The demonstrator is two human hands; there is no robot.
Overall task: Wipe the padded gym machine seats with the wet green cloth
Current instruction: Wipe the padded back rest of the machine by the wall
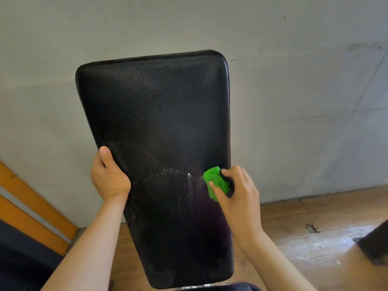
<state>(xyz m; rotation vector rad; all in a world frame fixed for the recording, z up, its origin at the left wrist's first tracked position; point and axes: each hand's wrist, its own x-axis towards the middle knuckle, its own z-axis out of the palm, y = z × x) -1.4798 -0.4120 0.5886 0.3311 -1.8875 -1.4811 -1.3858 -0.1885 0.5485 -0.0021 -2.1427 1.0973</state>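
Observation:
A long black padded gym seat [155, 114] fills the middle of the view, tilted up toward the wall. Wet streaks shine on its lower half. My left hand [109, 175] grips the pad's left edge, thumb on the front face and fingers hidden behind. My right hand [237, 185] holds the bunched green cloth [214, 181], which has a black edge, against the pad's right side near its rim.
A grey wall [294, 80] stands right behind the pad. Wooden floor [315, 227] lies to the right, with a dark object [375, 244] at the far right edge. An orange frame bar [31, 211] slants at the lower left above a dark pad [21, 269].

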